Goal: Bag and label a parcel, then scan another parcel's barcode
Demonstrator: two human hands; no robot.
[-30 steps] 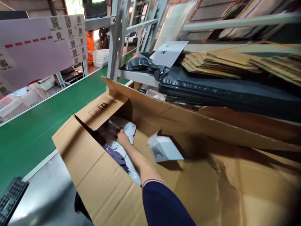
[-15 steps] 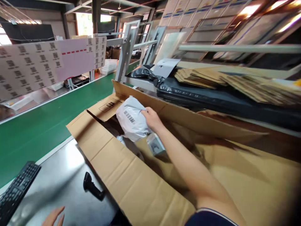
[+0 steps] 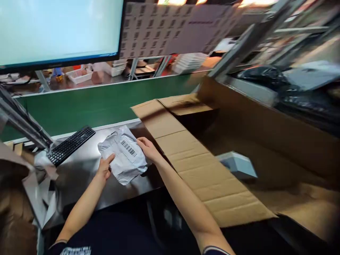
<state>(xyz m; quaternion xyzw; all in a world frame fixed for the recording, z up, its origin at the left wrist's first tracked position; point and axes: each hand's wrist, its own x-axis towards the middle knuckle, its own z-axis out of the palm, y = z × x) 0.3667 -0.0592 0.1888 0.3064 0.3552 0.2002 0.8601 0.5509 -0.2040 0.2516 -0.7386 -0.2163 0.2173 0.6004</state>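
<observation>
I hold the grey poly mailer [image 3: 122,155] at centre-left of the frame, just above the dark tabletop [image 3: 79,166]. My left hand [image 3: 104,168] pinches its lower-left edge; my right hand [image 3: 147,148] grips its right edge, fingers curled. The barcode label [image 3: 129,148] faces up. To handle this step well, I judge: keep the label flat, unwrinkled and uncovered by my fingers. The keyboard [image 3: 69,144] lies left; the open cardboard box [image 3: 212,156] stands right.
</observation>
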